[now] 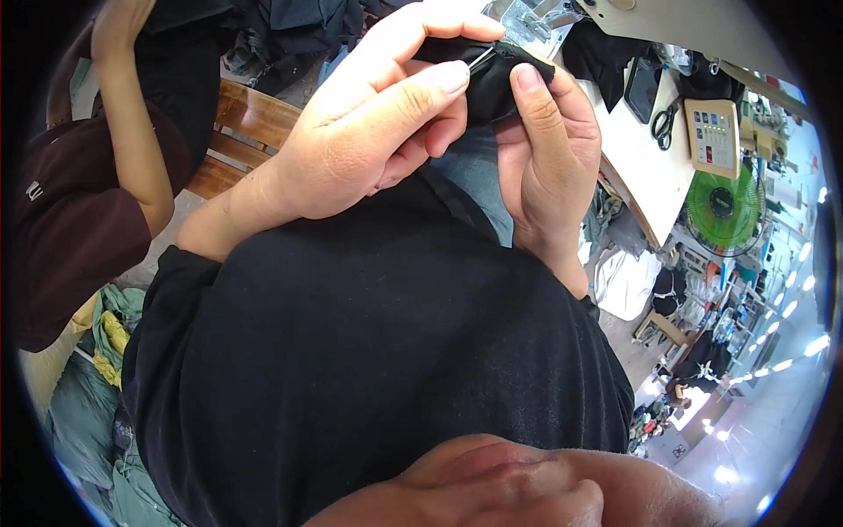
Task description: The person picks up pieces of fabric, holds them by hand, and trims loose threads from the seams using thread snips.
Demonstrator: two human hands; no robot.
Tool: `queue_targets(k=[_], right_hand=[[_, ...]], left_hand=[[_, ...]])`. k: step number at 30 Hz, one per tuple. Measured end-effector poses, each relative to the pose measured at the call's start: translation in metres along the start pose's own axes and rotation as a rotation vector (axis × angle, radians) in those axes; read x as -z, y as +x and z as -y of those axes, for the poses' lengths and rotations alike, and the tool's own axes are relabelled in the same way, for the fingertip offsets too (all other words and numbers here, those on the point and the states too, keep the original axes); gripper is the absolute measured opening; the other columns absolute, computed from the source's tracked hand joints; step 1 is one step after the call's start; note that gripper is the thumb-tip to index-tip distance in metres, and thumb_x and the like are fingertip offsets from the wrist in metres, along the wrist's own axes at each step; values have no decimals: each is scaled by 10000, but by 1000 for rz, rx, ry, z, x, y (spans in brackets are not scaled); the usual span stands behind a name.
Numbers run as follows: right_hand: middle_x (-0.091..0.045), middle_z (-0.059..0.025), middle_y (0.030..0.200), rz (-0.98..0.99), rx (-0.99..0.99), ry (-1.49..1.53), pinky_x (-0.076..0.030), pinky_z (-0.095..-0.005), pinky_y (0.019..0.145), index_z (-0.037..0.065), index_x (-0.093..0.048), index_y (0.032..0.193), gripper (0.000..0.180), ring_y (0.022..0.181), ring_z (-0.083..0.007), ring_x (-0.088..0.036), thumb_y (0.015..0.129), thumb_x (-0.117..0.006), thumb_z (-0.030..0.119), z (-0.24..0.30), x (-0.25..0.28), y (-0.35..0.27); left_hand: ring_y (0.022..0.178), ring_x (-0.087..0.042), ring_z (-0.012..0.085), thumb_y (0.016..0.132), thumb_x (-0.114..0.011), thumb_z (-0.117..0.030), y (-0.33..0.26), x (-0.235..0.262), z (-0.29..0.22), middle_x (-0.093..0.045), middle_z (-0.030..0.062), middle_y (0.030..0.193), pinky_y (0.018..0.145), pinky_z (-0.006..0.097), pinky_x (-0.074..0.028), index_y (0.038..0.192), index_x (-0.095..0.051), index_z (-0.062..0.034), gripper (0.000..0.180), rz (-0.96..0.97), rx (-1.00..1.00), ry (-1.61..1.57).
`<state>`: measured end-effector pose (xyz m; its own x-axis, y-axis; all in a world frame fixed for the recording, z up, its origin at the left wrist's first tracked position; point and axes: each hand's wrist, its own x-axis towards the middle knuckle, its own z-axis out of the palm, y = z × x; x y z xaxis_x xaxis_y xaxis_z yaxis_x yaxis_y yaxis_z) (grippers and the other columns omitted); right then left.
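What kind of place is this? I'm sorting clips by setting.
Probably a garment sewing workshop. Both hands, left and right, hold a piece of black fabric; a white work table carries black scissors and a beige control panel, and piles of cloth lie on the floor.

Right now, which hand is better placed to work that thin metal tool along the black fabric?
Probably the left hand: its grip already pinches the thin metal tool at the black fabric. The right hand only steadies the cloth.
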<state>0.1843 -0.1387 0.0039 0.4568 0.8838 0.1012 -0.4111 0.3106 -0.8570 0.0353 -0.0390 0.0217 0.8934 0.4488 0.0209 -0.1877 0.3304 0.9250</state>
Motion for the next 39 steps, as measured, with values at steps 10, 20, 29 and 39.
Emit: queue_targets(k=[10,20,29,39], right_hand=[[-684,-95,1084,-13,48,-79,-499,-220,893,-48,-643,1179,240,976,-112,-643,946,-608,1,-3,2,-1],[-681,-57,1042,-29,108,-298,-474,-171,774,-31,-658,1182,257,905,-57,-606,930,-651,21,-2,-3,-5],[-656,-51,1106,4,148,-226,-442,-156,708,-31,-665,1139,213,878,-42,-576,930,-640,3,-10,0,-8],[-646,-36,995,42,179,-353,-453,-181,763,-22,-632,1114,165,845,-50,-564,955,-592,2,-2,-4,-10]], left_hand=[[384,-328,19,1046,-353,-242,0,-3,0,-508,38,692,372,147,-306,1416,-364,-68,409,-45,12,-102],[380,-295,20,1048,-356,-230,2,-6,9,-506,49,689,373,149,-301,1374,-397,-74,364,-78,-56,-194],[393,-288,17,1037,-375,-187,0,-2,14,-485,38,645,373,153,-286,1362,-417,-45,357,-103,-110,-188],[397,-324,4,957,-596,-103,5,16,20,-444,-55,550,388,172,-253,1068,-608,0,151,-249,-90,132]])
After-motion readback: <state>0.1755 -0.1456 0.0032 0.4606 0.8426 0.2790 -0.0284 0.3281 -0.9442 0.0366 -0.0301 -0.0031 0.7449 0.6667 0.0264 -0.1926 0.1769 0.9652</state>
